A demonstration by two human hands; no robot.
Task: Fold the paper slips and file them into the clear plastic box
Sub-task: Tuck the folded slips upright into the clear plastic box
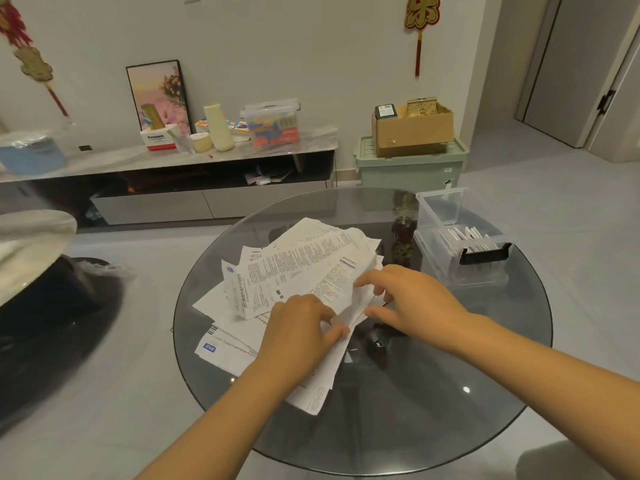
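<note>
Both hands meet over a loose heap of printed paper slips (pixel 294 271) in the middle of a round, dark glass desk (pixel 433 393). The left hand (pixel 298 327) lies on the near side of the heap, fingers curled, thumb and fingertips pinching the near edge of one white slip. The right hand (pixel 408 299) sits just beside it, to the right, fingers bent and spread, its fingertips and thumb closing on the right-hand corner of what looks like the same slip; exactly how firmly it grips cannot be told. The two hands are close together but not touching.

The heap fans away from the person, its long sheets running from near left toward far right, with more slips trailing toward the near edge of the desk under the left forearm.

The clear plastic box (pixel 460 251) stands at the far right of the desk, beyond and to the right of the right hand, well apart from the heap. Its lid is tipped up at the back, and folded white slips stand on edge inside. Its long side runs away from the person, slightly rightward.

Judging from this, folding comes first, and the right hand is the nearer one for carrying a folded slip across to the box.
</note>
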